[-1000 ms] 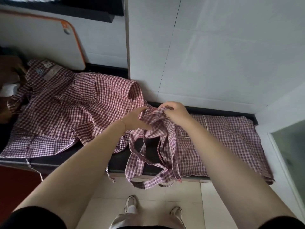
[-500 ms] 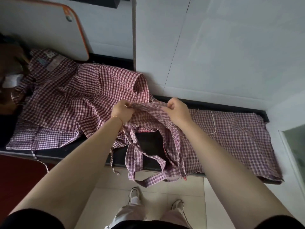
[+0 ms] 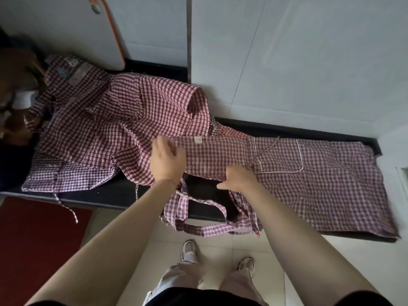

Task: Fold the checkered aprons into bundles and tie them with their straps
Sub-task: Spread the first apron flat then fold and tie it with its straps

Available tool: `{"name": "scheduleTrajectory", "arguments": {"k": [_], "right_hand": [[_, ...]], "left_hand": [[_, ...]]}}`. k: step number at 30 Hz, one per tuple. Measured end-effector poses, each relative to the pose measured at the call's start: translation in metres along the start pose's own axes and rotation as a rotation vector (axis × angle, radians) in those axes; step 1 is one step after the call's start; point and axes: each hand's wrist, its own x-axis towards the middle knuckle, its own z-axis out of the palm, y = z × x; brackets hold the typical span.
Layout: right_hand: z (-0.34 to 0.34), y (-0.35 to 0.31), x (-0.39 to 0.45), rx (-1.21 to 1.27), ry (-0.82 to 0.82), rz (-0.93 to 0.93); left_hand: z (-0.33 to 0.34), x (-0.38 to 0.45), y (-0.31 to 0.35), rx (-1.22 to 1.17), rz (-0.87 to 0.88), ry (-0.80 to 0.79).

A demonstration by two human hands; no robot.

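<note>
Left hand (image 3: 166,160) lies flat, fingers straight, on the apron (image 3: 309,186). Right hand (image 3: 239,178) pinches its folded edge; straps (image 3: 198,226) dangle off the counter (image 3: 114,193).

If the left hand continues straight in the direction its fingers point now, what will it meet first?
The left hand lies flat on the spread apron, fingers pointing away toward the wall. Going on, it would probably first meet the raised fold of the heaped aprons, then the white wall. Depth is unclear.

Both bare forearms reach forward, side by side. The left hand (image 3: 168,159) lies flat, palm down, fingers straight and slightly blurred. The right hand (image 3: 237,178) is palm down, thumb pointing left, fingertips hidden.
</note>
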Motion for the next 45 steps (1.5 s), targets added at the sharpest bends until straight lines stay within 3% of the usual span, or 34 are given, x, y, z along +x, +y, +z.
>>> {"name": "scheduleTrajectory", "arguments": {"k": [2,4,5,6,7,9,11,13,15,18,21,23,26,30,32,36,40,43,45], "right_hand": [[0.011,-0.001,0.002,0.027,0.142,0.031],[0.015,-0.002,0.003,0.101,0.239,0.017],[0.014,-0.002,0.001,0.127,0.266,0.003],[0.011,0.000,0.000,0.151,0.287,-0.008],[0.009,0.002,-0.002,0.173,0.294,-0.015],[0.004,0.013,-0.006,0.224,0.243,-0.031],[0.002,0.026,-0.011,0.318,0.099,-0.021],[0.005,0.041,-0.015,0.388,0.020,0.017],[0.009,0.056,-0.019,0.432,0.025,0.071],[0.014,0.075,-0.026,0.523,0.062,0.177],[0.018,0.089,-0.034,0.591,0.103,0.253],[0.021,0.098,-0.038,0.625,0.142,0.310],[0.024,0.118,-0.046,0.669,0.249,0.442],[0.031,0.158,-0.059,0.927,0.378,0.729],[0.038,0.181,-0.069,1.149,0.359,0.893],[0.047,0.205,-0.086,1.518,0.119,0.997],[0.049,0.208,-0.098,1.743,0.062,0.994],[0.058,0.213,-0.103,1.863,0.030,0.923],[0.061,0.215,-0.106,1.898,0.023,0.879]], "left_hand": [[0.011,-0.021,0.003,0.052,-0.036,-0.372],[0.025,-0.033,0.006,-0.015,-0.374,-0.796],[0.031,-0.036,0.007,-0.176,-0.605,-0.912],[0.037,-0.036,0.007,-0.406,-0.804,-0.919],[0.041,-0.035,0.005,-0.632,-0.932,-0.829],[0.053,-0.029,0.001,-0.884,-1.012,-0.607],[0.061,-0.025,-0.001,-0.850,-0.997,-0.510],[0.064,-0.023,0.004,-0.659,-0.933,-0.495],[0.065,-0.013,0.014,-0.598,-0.825,-0.487],[0.062,0.007,0.032,-0.734,-0.663,-0.358],[0.067,0.005,0.028,-0.782,-0.784,-0.238],[0.073,-0.017,0.018,-0.656,-0.929,-0.265],[0.084,-0.054,0.019,-0.543,-1.003,-0.368],[0.106,-0.104,0.037,-0.382,-0.881,-0.833],[0.111,-0.120,0.043,-0.246,-0.800,-0.949],[0.121,-0.135,0.034,0.005,-0.663,-0.867],[0.126,-0.149,0.034,-0.063,-0.748,-0.748],[0.126,-0.157,0.040,-0.148,-0.772,-0.876],[0.125,-0.161,0.040,-0.076,-0.699,-0.978]]}}
